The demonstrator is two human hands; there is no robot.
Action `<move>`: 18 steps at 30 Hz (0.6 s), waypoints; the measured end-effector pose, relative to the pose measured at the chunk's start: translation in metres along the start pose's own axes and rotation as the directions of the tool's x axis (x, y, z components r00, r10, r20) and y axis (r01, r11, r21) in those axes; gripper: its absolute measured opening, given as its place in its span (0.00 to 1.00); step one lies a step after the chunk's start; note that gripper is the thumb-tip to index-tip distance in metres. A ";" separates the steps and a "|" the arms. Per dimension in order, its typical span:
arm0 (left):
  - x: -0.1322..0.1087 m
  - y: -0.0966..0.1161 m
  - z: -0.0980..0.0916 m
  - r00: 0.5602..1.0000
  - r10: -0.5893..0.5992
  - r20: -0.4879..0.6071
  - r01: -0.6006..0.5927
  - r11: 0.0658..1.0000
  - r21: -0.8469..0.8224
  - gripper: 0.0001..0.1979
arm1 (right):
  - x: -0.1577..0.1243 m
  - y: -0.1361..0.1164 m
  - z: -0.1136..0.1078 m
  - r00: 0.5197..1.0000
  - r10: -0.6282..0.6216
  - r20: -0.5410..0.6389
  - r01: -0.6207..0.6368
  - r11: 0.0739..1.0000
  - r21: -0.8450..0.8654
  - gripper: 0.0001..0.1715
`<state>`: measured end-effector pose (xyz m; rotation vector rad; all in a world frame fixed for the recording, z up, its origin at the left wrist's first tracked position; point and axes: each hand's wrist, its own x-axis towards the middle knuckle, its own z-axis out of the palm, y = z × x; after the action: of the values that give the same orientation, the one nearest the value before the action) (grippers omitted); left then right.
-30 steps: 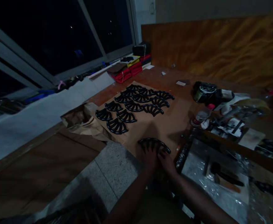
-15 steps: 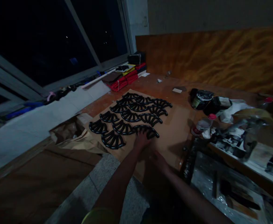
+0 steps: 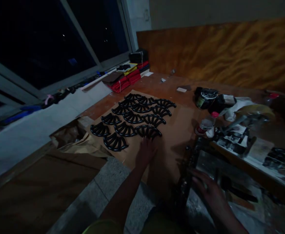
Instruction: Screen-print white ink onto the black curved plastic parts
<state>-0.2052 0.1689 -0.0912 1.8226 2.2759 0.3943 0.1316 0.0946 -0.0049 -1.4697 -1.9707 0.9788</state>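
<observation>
My left hand (image 3: 146, 153) lies on a sheet of brown cardboard (image 3: 174, 136), fingers stretched out flat. Its fingertips reach the lower edge of a glossy black, fan-shaped slatted piece (image 3: 148, 131). Several similar black pieces (image 3: 133, 117) are laid out in rows on the cardboard beyond. My right hand (image 3: 209, 190) hovers over a plastic-covered surface (image 3: 201, 159) at the lower right, its fingers apart and somewhat blurred; I see nothing held in it. Just right of that hand lies a dark, long-handled tool (image 3: 240, 191), its exact kind unclear in the dim light.
An open dark tub (image 3: 207, 98), a red-capped bottle (image 3: 214, 117) and a roll of tape (image 3: 258, 112) stand on the right. Folded red cloth (image 3: 125, 82) is stacked by the window. Crumpled brown paper (image 3: 84, 146) hangs at the table's left edge.
My right hand has moved right, from beside the left hand to over the plastic-covered surface. My left hand has drawn back slightly from the fan-shaped piece. The view has shifted a little.
</observation>
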 end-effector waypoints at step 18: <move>-0.083 0.256 -0.101 0.997 0.041 -0.066 -0.075 0.293 -0.953 0.19 | -0.063 0.066 -0.073 0.987 -0.156 -0.035 0.092 0.736 -0.671 0.29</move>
<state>0.0174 0.1323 0.0878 1.1535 1.2940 1.4383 0.2438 0.0639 -0.0093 -1.6533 -2.4507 0.1052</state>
